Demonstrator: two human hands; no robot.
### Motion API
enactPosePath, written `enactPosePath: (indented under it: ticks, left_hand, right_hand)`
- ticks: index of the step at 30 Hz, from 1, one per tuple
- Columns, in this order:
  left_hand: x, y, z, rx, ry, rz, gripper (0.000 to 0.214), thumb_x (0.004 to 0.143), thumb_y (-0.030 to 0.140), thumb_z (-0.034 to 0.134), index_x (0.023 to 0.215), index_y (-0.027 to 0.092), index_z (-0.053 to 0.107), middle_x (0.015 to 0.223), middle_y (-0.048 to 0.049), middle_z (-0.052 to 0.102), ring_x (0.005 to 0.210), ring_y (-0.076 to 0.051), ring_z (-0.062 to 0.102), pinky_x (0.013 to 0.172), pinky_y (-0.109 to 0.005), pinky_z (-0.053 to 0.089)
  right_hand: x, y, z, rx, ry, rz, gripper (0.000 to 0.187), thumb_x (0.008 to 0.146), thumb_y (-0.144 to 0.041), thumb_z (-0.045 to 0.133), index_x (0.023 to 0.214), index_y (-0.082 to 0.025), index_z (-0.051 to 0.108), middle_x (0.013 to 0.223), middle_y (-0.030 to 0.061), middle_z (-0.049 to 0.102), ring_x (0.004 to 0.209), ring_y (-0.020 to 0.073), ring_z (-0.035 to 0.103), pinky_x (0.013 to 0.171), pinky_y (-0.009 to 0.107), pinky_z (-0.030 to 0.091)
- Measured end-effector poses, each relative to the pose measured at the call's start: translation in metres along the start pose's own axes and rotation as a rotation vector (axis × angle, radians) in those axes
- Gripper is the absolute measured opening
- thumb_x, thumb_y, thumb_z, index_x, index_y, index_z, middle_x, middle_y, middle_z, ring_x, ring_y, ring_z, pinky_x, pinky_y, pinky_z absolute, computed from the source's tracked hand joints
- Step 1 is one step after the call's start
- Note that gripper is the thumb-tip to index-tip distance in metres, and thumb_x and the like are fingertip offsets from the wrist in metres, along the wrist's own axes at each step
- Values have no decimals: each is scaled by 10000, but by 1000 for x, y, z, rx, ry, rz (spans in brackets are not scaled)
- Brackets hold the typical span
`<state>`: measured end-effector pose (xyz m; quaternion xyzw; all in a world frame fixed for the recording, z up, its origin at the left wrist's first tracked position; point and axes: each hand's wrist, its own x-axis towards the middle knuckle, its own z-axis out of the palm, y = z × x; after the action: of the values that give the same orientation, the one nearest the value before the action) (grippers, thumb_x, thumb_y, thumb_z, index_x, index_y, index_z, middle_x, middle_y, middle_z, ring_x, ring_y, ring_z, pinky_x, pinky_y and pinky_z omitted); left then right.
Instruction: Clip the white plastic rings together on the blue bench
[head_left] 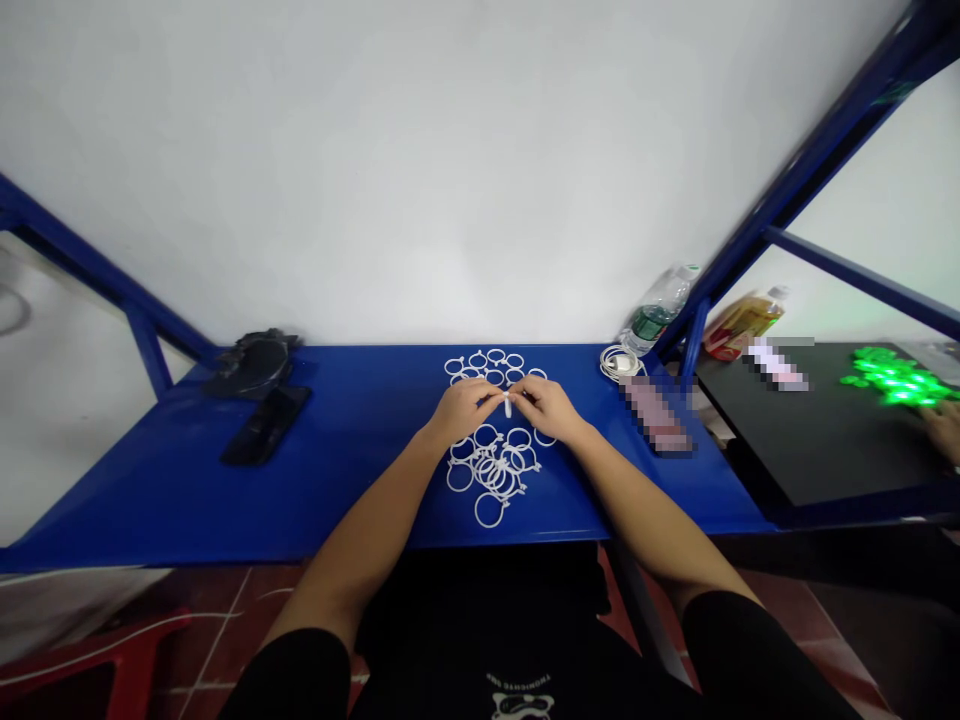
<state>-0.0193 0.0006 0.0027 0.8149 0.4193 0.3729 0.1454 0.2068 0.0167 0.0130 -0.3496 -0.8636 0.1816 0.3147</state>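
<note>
Several white plastic rings (491, 470) lie scattered on a blue table (352, 450), some in a heap near the front edge and some in rows (484, 362) further back. My left hand (461, 408) and my right hand (551, 405) meet over the middle of the rings. Both pinch a small white piece (508, 403) between their fingertips, fingers curled closed.
A black phone (266, 425) and a dark bundle (255, 362) lie at the table's left. A coiled white cable (619, 362) and a plastic bottle (656, 310) stand at the right. Beyond a blue frame, another person's hand (941, 430) rests by green glowing pieces (892, 375) on a black table.
</note>
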Motion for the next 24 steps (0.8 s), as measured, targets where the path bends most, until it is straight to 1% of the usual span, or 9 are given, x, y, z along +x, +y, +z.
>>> enactPosePath:
  ticks: [2,4,7,9,11,14,18,21,24]
  left_hand:
    - [1,-1,-7,23,12,-40,247,1025,366,578,990,224,776,945,-46,774,890,-185,683,878,-349,514]
    - [1,-2,-13,55,-19,-91,257,1015,375,583,970,223,785,911,-40,768,851,-181,675,847,-342,514]
    - [0,-6,-16,102,-179,-151,256,987,393,610,924,228,795,897,-35,767,832,-184,678,791,-327,503]
    - [-2,-10,-15,130,-286,-168,255,964,417,636,913,228,800,922,-45,769,861,-200,688,784,-327,500]
    - [-4,-14,-14,139,-343,-166,255,934,444,666,916,229,803,931,-54,761,877,-210,689,784,-324,499]
    - [-8,-20,-12,121,-375,-141,236,878,447,707,917,235,803,920,-55,743,857,-205,676,775,-314,500]
    - [-10,-25,-12,144,-392,-123,148,836,292,649,774,232,769,886,-54,722,819,-189,646,741,-302,490]
    - [-9,-27,-10,160,-379,-136,151,825,228,616,735,228,737,876,-53,718,809,-187,638,728,-303,481]
    - [-8,-27,-7,141,-371,-135,126,853,276,661,765,234,741,889,-50,719,822,-196,645,746,-318,487]
  right_hand:
    - [2,1,1,-65,30,43,201,1031,-322,550,966,-212,706,939,71,743,863,198,668,788,298,482]
    - [6,3,3,-139,95,133,210,1021,-335,566,951,-210,718,932,70,752,850,200,671,766,294,471]
    - [14,9,8,-240,166,320,250,1004,-395,599,885,-215,726,903,59,763,824,204,677,708,286,444]
    - [17,13,9,-293,150,390,276,990,-436,624,856,-219,728,889,55,768,800,205,676,663,283,418]
    - [15,17,8,-315,118,400,277,985,-447,629,863,-224,736,887,51,774,790,203,677,642,281,401]
    - [7,20,1,-288,70,370,253,990,-427,625,881,-233,744,884,33,780,789,193,684,652,275,403]
    - [1,23,-15,-263,-11,328,216,978,-405,649,903,-230,751,890,31,780,800,192,689,671,273,410]
    - [0,25,-25,-242,-186,296,149,927,-379,717,936,-235,756,899,25,777,788,185,682,662,264,402]
    - [-2,27,-30,-209,-378,305,138,861,-369,791,910,-243,763,884,8,771,755,169,672,633,251,390]
